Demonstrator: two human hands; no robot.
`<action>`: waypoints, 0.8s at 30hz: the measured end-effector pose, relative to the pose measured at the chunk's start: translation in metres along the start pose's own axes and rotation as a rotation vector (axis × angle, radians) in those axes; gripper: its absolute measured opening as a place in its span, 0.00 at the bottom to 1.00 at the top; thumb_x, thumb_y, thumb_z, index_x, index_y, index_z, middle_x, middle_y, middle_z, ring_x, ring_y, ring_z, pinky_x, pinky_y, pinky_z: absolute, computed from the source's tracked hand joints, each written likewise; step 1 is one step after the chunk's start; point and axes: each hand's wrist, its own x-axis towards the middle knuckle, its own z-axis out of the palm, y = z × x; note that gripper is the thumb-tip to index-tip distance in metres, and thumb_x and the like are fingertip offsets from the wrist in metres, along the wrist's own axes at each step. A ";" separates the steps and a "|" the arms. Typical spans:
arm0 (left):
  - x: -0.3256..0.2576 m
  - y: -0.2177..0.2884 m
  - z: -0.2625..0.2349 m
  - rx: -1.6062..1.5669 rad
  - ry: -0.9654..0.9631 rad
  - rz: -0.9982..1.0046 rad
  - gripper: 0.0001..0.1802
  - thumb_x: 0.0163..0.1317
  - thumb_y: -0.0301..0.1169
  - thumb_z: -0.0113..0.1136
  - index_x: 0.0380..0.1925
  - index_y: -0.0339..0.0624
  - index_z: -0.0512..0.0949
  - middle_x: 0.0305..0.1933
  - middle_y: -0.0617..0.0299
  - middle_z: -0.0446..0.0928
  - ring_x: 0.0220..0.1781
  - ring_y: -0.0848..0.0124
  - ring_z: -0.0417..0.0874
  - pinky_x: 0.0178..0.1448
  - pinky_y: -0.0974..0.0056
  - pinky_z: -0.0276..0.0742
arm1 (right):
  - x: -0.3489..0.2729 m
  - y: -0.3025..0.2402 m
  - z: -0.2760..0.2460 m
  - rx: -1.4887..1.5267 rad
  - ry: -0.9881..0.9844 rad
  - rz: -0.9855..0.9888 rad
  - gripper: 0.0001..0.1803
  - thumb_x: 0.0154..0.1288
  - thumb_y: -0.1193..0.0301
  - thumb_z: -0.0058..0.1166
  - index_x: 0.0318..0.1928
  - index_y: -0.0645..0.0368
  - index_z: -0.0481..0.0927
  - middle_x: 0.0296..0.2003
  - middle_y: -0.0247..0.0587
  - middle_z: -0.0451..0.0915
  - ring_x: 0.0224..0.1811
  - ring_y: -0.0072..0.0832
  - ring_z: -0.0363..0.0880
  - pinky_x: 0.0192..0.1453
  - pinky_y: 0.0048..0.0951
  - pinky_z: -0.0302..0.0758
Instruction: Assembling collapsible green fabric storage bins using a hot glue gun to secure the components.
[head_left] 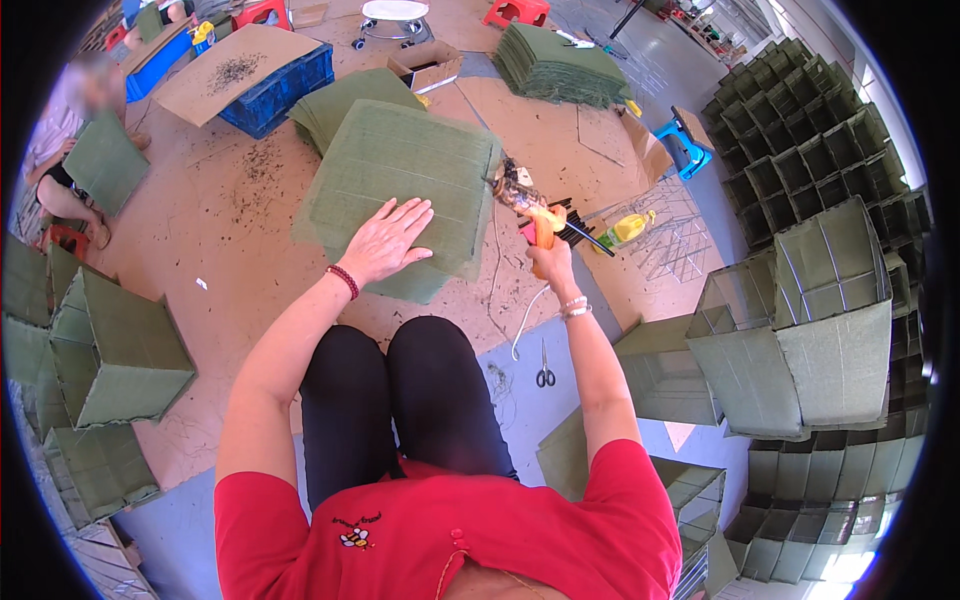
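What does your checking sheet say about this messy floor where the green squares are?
Surface: brown cardboard floor sheets, speckled with dark crumbs.
Job's things: stack of green felt panels; yellow glue gun.
Clutter: scissors, yellow bottle, black sticks.
Grippers: left hand flat on the panels, open; right hand gripping the glue gun.
Cables: white cord trailing from the gun.
Surroundings: finished green boxes stacked at right, more at left; blue crate; another person seated holding a panel.
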 end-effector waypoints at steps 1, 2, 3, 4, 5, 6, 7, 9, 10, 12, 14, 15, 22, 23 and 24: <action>-0.001 -0.001 0.000 0.001 -0.001 -0.001 0.34 0.63 0.52 0.46 0.61 0.38 0.61 0.68 0.57 0.59 0.70 0.65 0.57 0.72 0.55 0.50 | -0.011 -0.002 -0.001 -0.010 -0.006 0.004 0.16 0.41 0.68 0.61 0.30 0.66 0.77 0.21 0.41 0.77 0.23 0.29 0.76 0.29 0.29 0.73; -0.003 -0.002 0.001 -0.008 -0.006 -0.009 0.35 0.62 0.51 0.48 0.62 0.38 0.61 0.68 0.57 0.58 0.70 0.65 0.56 0.72 0.55 0.50 | -0.021 -0.005 -0.002 0.013 -0.023 0.013 0.17 0.41 0.67 0.61 0.31 0.67 0.76 0.22 0.41 0.77 0.24 0.29 0.77 0.30 0.30 0.74; -0.002 -0.001 0.001 -0.020 -0.009 -0.012 0.35 0.61 0.50 0.49 0.62 0.39 0.60 0.68 0.57 0.58 0.70 0.64 0.56 0.72 0.55 0.50 | -0.029 -0.006 -0.005 0.012 -0.020 0.015 0.17 0.41 0.67 0.61 0.31 0.67 0.76 0.22 0.41 0.77 0.24 0.29 0.77 0.30 0.30 0.74; -0.002 0.000 0.001 -0.022 -0.009 -0.010 0.35 0.61 0.50 0.49 0.62 0.39 0.60 0.68 0.57 0.58 0.70 0.64 0.56 0.72 0.55 0.50 | -0.036 -0.007 -0.006 0.023 -0.040 0.035 0.18 0.41 0.67 0.61 0.32 0.67 0.76 0.22 0.42 0.77 0.23 0.29 0.77 0.30 0.30 0.74; -0.003 0.000 0.001 -0.020 -0.010 -0.013 0.35 0.61 0.50 0.49 0.62 0.39 0.60 0.68 0.57 0.58 0.70 0.65 0.56 0.72 0.55 0.50 | -0.043 -0.009 -0.008 0.033 -0.060 0.056 0.18 0.40 0.67 0.61 0.32 0.67 0.76 0.22 0.42 0.77 0.23 0.29 0.77 0.30 0.30 0.74; -0.002 0.001 0.001 -0.020 -0.011 -0.014 0.35 0.61 0.50 0.49 0.62 0.39 0.60 0.68 0.57 0.58 0.70 0.65 0.56 0.73 0.55 0.50 | -0.052 -0.012 -0.013 0.020 -0.079 0.029 0.19 0.40 0.67 0.62 0.32 0.67 0.75 0.22 0.42 0.77 0.23 0.28 0.77 0.29 0.30 0.74; -0.001 0.001 0.001 -0.021 -0.010 -0.011 0.35 0.61 0.50 0.49 0.62 0.39 0.60 0.68 0.57 0.58 0.70 0.65 0.56 0.73 0.55 0.50 | -0.056 -0.010 -0.014 0.019 -0.075 0.031 0.19 0.40 0.67 0.62 0.32 0.67 0.75 0.22 0.42 0.77 0.23 0.28 0.77 0.29 0.30 0.74; 0.000 0.001 0.001 0.000 -0.007 -0.006 0.34 0.63 0.51 0.46 0.62 0.38 0.61 0.68 0.57 0.58 0.70 0.65 0.56 0.73 0.55 0.49 | -0.066 -0.012 -0.012 0.022 -0.094 0.041 0.19 0.41 0.67 0.62 0.32 0.66 0.75 0.21 0.40 0.76 0.21 0.27 0.76 0.27 0.29 0.74; -0.002 0.001 0.001 -0.001 -0.011 -0.007 0.34 0.63 0.51 0.46 0.62 0.38 0.61 0.68 0.57 0.58 0.70 0.65 0.56 0.73 0.55 0.49 | -0.078 -0.022 -0.017 0.007 -0.099 0.056 0.18 0.41 0.67 0.62 0.33 0.65 0.74 0.20 0.39 0.76 0.19 0.26 0.76 0.24 0.28 0.73; -0.003 0.000 0.001 -0.005 -0.021 -0.016 0.35 0.62 0.50 0.48 0.62 0.38 0.60 0.69 0.57 0.57 0.71 0.64 0.55 0.73 0.55 0.49 | -0.088 -0.017 -0.016 0.069 -0.132 0.090 0.18 0.42 0.68 0.62 0.33 0.65 0.74 0.20 0.38 0.75 0.18 0.26 0.75 0.23 0.28 0.72; -0.002 0.000 0.001 -0.007 -0.024 -0.014 0.35 0.62 0.50 0.48 0.62 0.38 0.60 0.69 0.57 0.57 0.71 0.65 0.55 0.73 0.55 0.49 | -0.099 -0.012 -0.018 0.130 -0.162 0.125 0.17 0.42 0.69 0.61 0.32 0.65 0.74 0.19 0.37 0.75 0.18 0.26 0.75 0.22 0.27 0.71; -0.002 0.000 0.000 -0.003 -0.026 -0.014 0.35 0.62 0.50 0.48 0.63 0.38 0.60 0.69 0.57 0.57 0.71 0.65 0.55 0.73 0.55 0.48 | -0.106 -0.012 -0.019 0.126 -0.176 0.132 0.16 0.42 0.70 0.61 0.32 0.65 0.73 0.18 0.37 0.74 0.17 0.25 0.74 0.21 0.27 0.71; -0.002 0.002 0.001 0.010 -0.010 -0.009 0.34 0.63 0.51 0.45 0.62 0.39 0.60 0.69 0.57 0.57 0.71 0.65 0.55 0.73 0.56 0.48 | -0.133 0.021 -0.012 0.173 -0.210 0.093 0.15 0.43 0.72 0.58 0.33 0.65 0.73 0.18 0.39 0.74 0.14 0.26 0.73 0.18 0.28 0.70; -0.001 0.002 0.002 0.010 -0.011 -0.009 0.34 0.63 0.51 0.45 0.62 0.39 0.60 0.69 0.57 0.57 0.71 0.65 0.55 0.73 0.56 0.48 | -0.134 0.023 -0.012 0.173 -0.210 0.094 0.15 0.43 0.72 0.58 0.33 0.65 0.73 0.18 0.39 0.74 0.14 0.26 0.73 0.18 0.28 0.70; -0.002 0.002 0.001 0.003 -0.024 -0.016 0.35 0.63 0.51 0.46 0.63 0.39 0.60 0.69 0.57 0.57 0.71 0.65 0.55 0.73 0.55 0.48 | -0.138 0.016 -0.013 0.187 -0.217 0.117 0.15 0.43 0.71 0.58 0.33 0.64 0.73 0.18 0.39 0.74 0.15 0.26 0.74 0.19 0.28 0.70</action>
